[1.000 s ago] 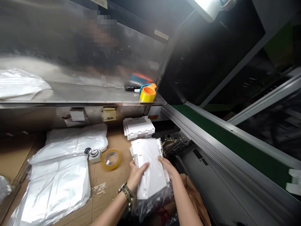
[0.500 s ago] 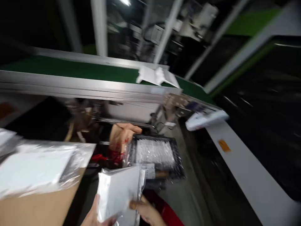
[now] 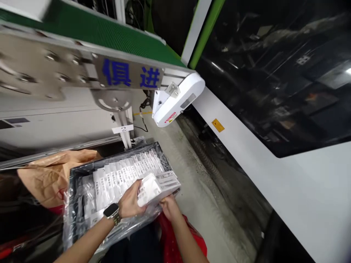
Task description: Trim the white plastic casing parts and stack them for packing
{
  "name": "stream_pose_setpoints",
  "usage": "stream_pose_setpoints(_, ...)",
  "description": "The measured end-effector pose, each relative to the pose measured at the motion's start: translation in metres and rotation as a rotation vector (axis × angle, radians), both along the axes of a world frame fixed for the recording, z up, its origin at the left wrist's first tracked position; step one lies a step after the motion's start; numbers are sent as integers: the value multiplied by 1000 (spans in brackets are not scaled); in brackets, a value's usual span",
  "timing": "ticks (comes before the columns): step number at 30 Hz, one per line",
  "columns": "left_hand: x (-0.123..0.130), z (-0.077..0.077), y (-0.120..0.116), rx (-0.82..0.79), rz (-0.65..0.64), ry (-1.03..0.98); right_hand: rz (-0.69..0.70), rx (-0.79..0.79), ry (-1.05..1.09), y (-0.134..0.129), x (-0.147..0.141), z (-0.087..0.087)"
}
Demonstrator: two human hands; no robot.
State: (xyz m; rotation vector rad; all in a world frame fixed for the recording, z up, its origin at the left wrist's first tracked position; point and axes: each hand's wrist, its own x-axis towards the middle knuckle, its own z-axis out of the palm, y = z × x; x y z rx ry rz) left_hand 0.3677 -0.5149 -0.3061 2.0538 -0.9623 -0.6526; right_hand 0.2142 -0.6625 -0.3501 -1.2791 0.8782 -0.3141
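A stack of white plastic parts [image 3: 157, 188] is held over the right end of a black crate [image 3: 73, 182]. My left hand [image 3: 131, 200], with a watch on its wrist, grips the stack's left side. Against the lower right edge of the same stack, my right hand [image 3: 170, 207] is closed. Rows of white parts with printed labels [image 3: 117, 179] stand in the crate, which is lined with clear plastic.
Above the crate runs a green conveyor belt [image 3: 109, 34] with a white end cover [image 3: 179, 100]. A brown paper bag [image 3: 49, 175] lies left of the crate. On the right stands a large machine with a white lower panel [image 3: 309, 190].
The view has swung right and come closer to the crate. My hands and the white parts are now over the crate's right end; before, they were in front of it.
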Motion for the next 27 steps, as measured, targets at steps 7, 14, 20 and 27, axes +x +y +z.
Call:
stream_pose_setpoints(7, 5, -103, -25, 175, -77, 4, -106, 315, 121, -18, -20, -72)
stream_pose_setpoints(14, -11, -150, -62, 388, -270, -77, -253, 32, 183, -54, -53, -55)
stream_pose_setpoints(20, -32, -174, -95, 536, -246, -167, -13, -261, 304, -72, -80, -60)
stream_pose_setpoints(27, -54, -179, -87, 558, -154, -158, 497, -762, 513, -61, -33, -77)
